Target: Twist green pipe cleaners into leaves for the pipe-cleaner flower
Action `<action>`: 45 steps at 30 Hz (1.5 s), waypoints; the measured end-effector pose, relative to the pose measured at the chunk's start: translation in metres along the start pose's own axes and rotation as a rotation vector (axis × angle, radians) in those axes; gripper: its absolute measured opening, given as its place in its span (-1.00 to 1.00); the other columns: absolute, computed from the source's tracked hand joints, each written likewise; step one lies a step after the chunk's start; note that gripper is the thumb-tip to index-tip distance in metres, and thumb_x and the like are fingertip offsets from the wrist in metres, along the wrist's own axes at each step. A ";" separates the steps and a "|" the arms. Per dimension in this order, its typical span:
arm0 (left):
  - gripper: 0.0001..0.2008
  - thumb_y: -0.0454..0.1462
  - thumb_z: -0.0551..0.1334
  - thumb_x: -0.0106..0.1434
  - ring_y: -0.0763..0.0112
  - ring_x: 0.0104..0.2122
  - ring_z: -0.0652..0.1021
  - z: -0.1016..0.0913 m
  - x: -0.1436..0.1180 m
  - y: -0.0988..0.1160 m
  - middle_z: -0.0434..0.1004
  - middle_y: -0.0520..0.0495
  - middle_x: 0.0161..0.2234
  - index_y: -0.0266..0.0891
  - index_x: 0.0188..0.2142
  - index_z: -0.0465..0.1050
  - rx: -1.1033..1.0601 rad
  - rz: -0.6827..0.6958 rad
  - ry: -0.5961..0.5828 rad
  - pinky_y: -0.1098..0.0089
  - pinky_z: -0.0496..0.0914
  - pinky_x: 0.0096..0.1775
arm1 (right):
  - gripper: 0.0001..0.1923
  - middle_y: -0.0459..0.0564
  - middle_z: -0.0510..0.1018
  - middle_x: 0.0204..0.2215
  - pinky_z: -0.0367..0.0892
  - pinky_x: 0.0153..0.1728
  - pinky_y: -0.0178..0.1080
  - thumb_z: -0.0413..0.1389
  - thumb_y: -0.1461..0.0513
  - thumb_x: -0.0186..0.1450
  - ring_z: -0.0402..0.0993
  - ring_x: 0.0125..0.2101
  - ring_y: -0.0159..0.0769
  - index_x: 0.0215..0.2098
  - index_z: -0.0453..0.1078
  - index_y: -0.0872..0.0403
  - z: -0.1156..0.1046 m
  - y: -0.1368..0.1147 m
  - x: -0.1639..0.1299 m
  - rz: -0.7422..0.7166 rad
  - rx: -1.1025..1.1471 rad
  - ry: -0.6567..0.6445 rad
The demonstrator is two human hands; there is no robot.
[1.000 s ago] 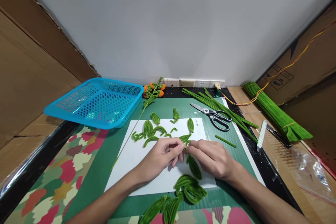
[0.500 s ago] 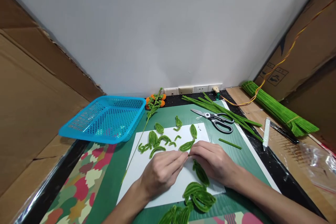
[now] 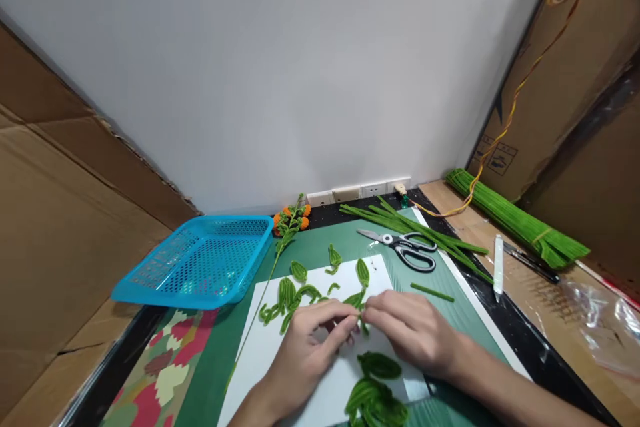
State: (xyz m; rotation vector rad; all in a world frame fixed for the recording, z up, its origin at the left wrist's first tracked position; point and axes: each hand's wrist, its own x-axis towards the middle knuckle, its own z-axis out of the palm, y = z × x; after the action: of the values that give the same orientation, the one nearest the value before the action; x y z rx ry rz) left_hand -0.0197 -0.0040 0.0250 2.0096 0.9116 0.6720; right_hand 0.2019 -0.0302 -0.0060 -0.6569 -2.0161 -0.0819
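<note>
My left hand [image 3: 316,340] and my right hand [image 3: 415,330] meet fingertip to fingertip over a white sheet of paper [image 3: 245,373]. Between them is a small piece of green pipe cleaner [image 3: 364,328], mostly hidden by the fingers; both hands pinch it. Just beyond the fingertips are a pipe-cleaner leaf [image 3: 354,298] and an upright one [image 3: 363,272]. Nearer me lie a dark green leaf [image 3: 380,365] and a leaf cluster [image 3: 375,403]. Several other leaves and curled bits [image 3: 287,295] are spread on the paper's left side.
Scissors [image 3: 416,259] and loose green pipe cleaners [image 3: 400,217] lie beyond my right hand, with a short stem [image 3: 433,291] closer. A blue basket [image 3: 240,280] stands left, beside an orange-flowered stem [image 3: 284,240]. A pipe-cleaner bundle [image 3: 520,220] and a white-handled tool [image 3: 498,267] are at right.
The camera has tilted up, so the table things sit lower in view. My left thumb and fingers have spread into a clearer pinch; both hands stay together at the fingertips.
</note>
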 end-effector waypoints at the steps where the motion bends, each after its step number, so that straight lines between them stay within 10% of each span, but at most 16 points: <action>1: -0.66 -0.11 0.19 0.52 0.41 -0.46 0.61 0.003 0.001 0.001 0.63 -0.08 -0.41 -0.26 -0.30 0.59 -0.163 -0.149 -0.028 0.49 0.48 -0.43 | -0.72 0.20 0.64 -0.33 0.47 -0.43 -0.23 -0.07 0.37 0.55 0.51 -0.42 -0.22 -0.06 0.49 0.28 -0.003 0.001 0.001 -0.044 -0.002 -0.018; 8: -0.53 0.11 0.30 0.37 0.55 -0.67 0.38 0.018 0.003 -0.006 0.45 0.02 -0.54 -0.27 -0.35 0.41 -0.681 -0.434 -0.142 0.54 0.18 -0.64 | -0.62 0.34 0.67 -0.27 0.53 -0.34 -0.13 -0.17 0.42 0.53 0.59 -0.35 -0.10 -0.04 0.49 0.39 -0.013 0.003 0.003 -0.209 -0.076 -0.002; 18: -0.79 -0.24 0.22 0.47 0.35 -0.29 0.50 0.003 0.001 0.002 0.58 -0.07 -0.33 -0.25 -0.28 0.55 0.057 0.101 0.095 0.36 0.31 -0.17 | -0.81 0.03 0.61 -0.32 0.51 -0.32 -0.32 0.02 0.43 0.50 0.60 -0.34 -0.29 -0.12 0.44 0.09 0.013 0.002 -0.006 0.262 0.195 0.078; 32: -0.65 -0.09 0.30 0.40 0.49 -0.49 0.31 0.023 0.002 -0.018 0.39 0.01 -0.50 -0.30 -0.41 0.53 -0.644 -0.274 0.033 0.42 0.15 -0.38 | -0.79 0.09 0.69 -0.23 0.47 -0.35 -0.30 0.08 0.42 0.50 0.64 -0.29 -0.27 0.03 0.46 0.14 0.003 0.008 -0.015 0.067 -0.007 0.004; 45: -0.67 -0.04 0.25 0.46 0.42 -0.38 0.37 0.027 -0.004 -0.006 0.39 0.01 -0.39 -0.26 -0.30 0.46 -0.450 -0.194 0.060 0.42 0.24 -0.32 | -0.80 0.03 0.61 -0.32 0.36 -0.43 -0.34 0.00 0.38 0.52 0.53 -0.39 -0.33 -0.09 0.46 0.10 0.001 0.007 -0.009 0.173 0.118 -0.115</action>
State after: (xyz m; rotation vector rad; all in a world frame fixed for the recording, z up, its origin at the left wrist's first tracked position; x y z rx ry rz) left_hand -0.0043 -0.0171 0.0051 1.4916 0.8852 0.7541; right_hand 0.2082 -0.0275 -0.0159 -0.7724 -2.0464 0.1800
